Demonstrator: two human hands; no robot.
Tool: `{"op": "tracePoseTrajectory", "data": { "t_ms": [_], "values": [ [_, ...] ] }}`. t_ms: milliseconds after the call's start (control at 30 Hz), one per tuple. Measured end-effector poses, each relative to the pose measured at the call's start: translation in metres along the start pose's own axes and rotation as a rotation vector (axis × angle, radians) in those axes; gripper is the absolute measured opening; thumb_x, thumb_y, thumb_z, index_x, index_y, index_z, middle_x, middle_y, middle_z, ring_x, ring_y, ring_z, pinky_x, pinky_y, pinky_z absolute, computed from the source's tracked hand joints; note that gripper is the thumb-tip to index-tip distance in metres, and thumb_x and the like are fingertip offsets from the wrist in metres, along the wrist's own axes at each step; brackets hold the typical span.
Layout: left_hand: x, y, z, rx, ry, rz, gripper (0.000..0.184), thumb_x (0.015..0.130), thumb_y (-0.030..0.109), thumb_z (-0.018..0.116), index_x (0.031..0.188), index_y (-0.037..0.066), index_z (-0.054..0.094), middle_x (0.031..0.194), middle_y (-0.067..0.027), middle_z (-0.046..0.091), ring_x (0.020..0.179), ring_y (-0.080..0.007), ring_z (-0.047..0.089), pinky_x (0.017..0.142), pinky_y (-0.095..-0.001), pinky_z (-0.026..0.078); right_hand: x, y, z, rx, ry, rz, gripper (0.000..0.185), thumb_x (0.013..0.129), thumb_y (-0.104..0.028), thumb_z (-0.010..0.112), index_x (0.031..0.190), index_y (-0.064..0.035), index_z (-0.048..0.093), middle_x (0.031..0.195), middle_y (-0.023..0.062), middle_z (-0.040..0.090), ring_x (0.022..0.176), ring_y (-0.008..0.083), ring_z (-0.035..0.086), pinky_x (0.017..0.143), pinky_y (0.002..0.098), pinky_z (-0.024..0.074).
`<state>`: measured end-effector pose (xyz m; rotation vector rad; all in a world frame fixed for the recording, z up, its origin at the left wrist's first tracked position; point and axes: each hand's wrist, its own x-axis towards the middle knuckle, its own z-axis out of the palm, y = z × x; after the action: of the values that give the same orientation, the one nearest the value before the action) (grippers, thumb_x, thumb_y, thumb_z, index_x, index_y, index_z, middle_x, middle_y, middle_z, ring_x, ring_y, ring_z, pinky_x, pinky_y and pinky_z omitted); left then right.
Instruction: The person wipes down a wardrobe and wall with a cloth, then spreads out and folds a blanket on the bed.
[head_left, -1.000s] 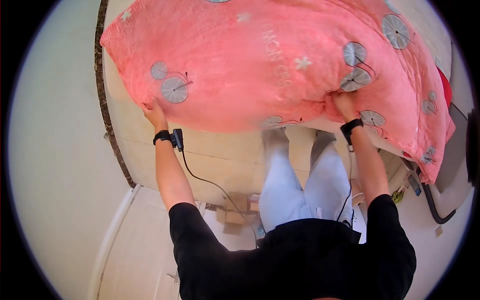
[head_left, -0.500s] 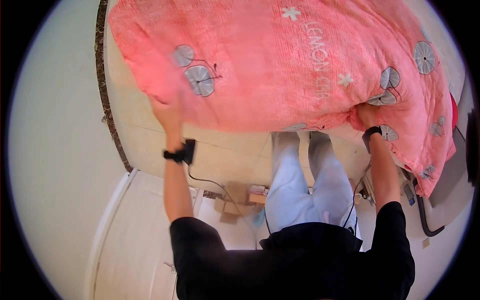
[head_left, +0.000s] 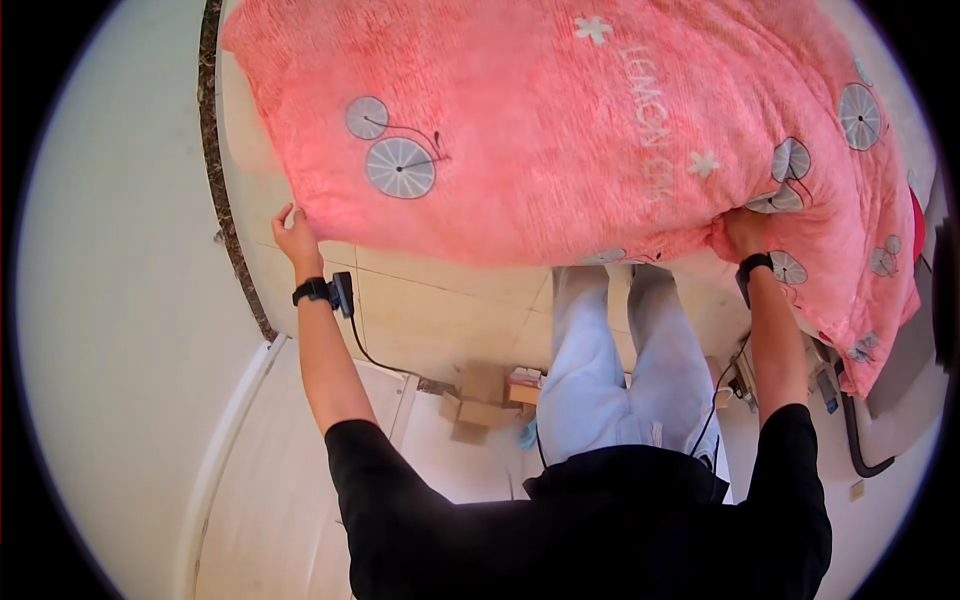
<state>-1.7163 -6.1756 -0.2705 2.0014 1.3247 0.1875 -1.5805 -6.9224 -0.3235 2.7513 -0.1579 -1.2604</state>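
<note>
A pink quilt (head_left: 520,140), printed with grey bicycle wheels, white flowers and lettering, spreads across the upper part of the head view. At its lower left corner, my left hand (head_left: 297,238) pinches the edge between thumb and fingers. My right hand (head_left: 744,232) is closed on a bunched fold near the lower right edge, its fingertips hidden in the cloth. Between my hands, the quilt's lower edge hangs in front of my legs. Each wrist wears a black strap, and a cable runs from the left one.
Pale floor tiles (head_left: 450,300) show below the quilt. Open cardboard boxes (head_left: 480,395) stand on the floor behind my legs. A white wall (head_left: 110,250) with a dark skirting strip (head_left: 215,160) runs along the left. Grey furniture with a dark curved tube (head_left: 855,440) is at the right.
My left hand has moved left and slightly down to the quilt's corner, pulling that side flatter. My right hand keeps its hold on the fold, almost unmoved.
</note>
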Motion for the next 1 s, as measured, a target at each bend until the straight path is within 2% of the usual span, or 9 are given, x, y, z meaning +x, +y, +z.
{"op": "tracePoseTrajectory", "data": {
  "t_ms": [67,167,333,533,733,833,900,933,1000],
  "values": [
    [0.016,-0.016,0.007,-0.231,-0.160,-0.294,0.062,0.090,0.032,0.063,0.136,-0.001,0.037,0.130,-0.0113,0.048,0.106,-0.0211,0.054,0.090,-0.0339,0.044,0.000,-0.003,-0.001,-0.040,-0.035,-0.009,0.029,0.088,-0.026,0.050,0.103,-0.0060,0.065,0.103,0.0162,0.068,0.095,0.0366,0.063,0.084,0.0428,0.0464],
    [0.018,-0.016,0.035,-0.432,-0.263,-0.204,0.072,0.092,0.043,0.058,0.143,0.002,0.027,0.136,-0.0128,0.044,0.113,-0.0211,0.052,0.097,-0.0335,0.041,0.002,-0.001,-0.004,-0.095,-0.061,-0.019,0.029,0.088,-0.026,0.050,0.103,-0.0065,0.065,0.103,0.0156,0.068,0.094,0.0368,0.063,0.084,0.0433,0.0464],
    [0.004,0.007,0.023,-0.315,-0.394,-0.217,0.068,0.093,0.046,0.056,0.137,-0.003,0.038,0.134,-0.0128,0.048,0.117,-0.0217,0.051,0.101,-0.0333,0.039,0.002,0.000,-0.011,-0.122,0.009,-0.028,0.028,0.088,-0.025,0.050,0.103,-0.0073,0.065,0.102,0.0146,0.069,0.093,0.0370,0.063,0.084,0.0441,0.0463],
    [-0.032,0.066,-0.007,-0.142,-0.648,-0.310,0.059,0.091,0.036,0.061,0.128,-0.008,0.048,0.127,-0.0142,0.055,0.109,-0.0221,0.057,0.093,-0.0343,0.046,-0.016,-0.014,-0.023,0.269,0.318,-0.068,0.041,0.086,-0.034,0.054,0.117,-0.0089,0.059,0.117,0.0152,0.063,0.107,0.0378,0.057,0.091,0.0461,0.0436],
    [-0.120,0.178,-0.003,0.095,-0.703,0.154,0.033,0.082,0.014,0.071,0.105,-0.008,0.063,0.098,-0.0107,0.068,0.088,-0.0170,0.063,0.080,-0.0318,0.050,-0.005,0.004,0.003,0.327,0.413,-0.033,0.064,0.079,-0.042,0.061,0.135,-0.0139,0.046,0.135,0.0170,0.049,0.121,0.0400,0.045,0.099,0.0463,0.0385],
    [-0.177,0.213,-0.008,0.129,-0.731,0.276,0.024,0.077,0.012,0.073,0.092,-0.007,0.067,0.085,-0.0094,0.070,0.077,-0.0142,0.064,0.073,-0.0303,0.051,-0.023,0.004,-0.008,0.185,0.621,-0.196,0.043,0.083,-0.036,0.060,0.116,-0.0087,0.059,0.112,0.0203,0.063,0.101,0.0405,0.059,0.087,0.0438,0.0478],
    [-0.215,0.231,-0.012,0.086,-0.765,0.362,0.022,0.073,0.009,0.076,0.088,-0.006,0.068,0.081,-0.0105,0.070,0.075,-0.0143,0.065,0.071,-0.0307,0.052,-0.030,0.016,-0.021,0.380,0.373,-0.406,0.040,0.083,-0.037,0.060,0.109,-0.0081,0.061,0.105,0.0232,0.064,0.093,0.0433,0.061,0.081,0.0460,0.0494],
    [-0.236,0.251,-0.014,0.056,-0.759,0.415,0.022,0.072,0.008,0.076,0.088,-0.005,0.068,0.082,-0.0112,0.070,0.076,-0.0148,0.065,0.071,-0.0309,0.052,-0.037,0.017,-0.023,0.440,0.136,-0.320,0.036,0.082,-0.036,0.060,0.100,-0.0051,0.062,0.097,0.0241,0.065,0.084,0.0441,0.062,0.075,0.0482,0.0501],
    [-0.271,0.289,-0.023,0.012,-0.737,0.532,0.021,0.071,0.006,0.076,0.088,-0.004,0.068,0.081,-0.0124,0.070,0.079,-0.0177,0.067,0.072,-0.0307,0.051,-0.067,0.014,-0.045,0.325,0.144,-0.215,0.037,0.083,-0.036,0.059,0.100,-0.0026,0.061,0.097,0.0234,0.065,0.084,0.0430,0.062,0.074,0.0482,0.0502]
  ]
}}
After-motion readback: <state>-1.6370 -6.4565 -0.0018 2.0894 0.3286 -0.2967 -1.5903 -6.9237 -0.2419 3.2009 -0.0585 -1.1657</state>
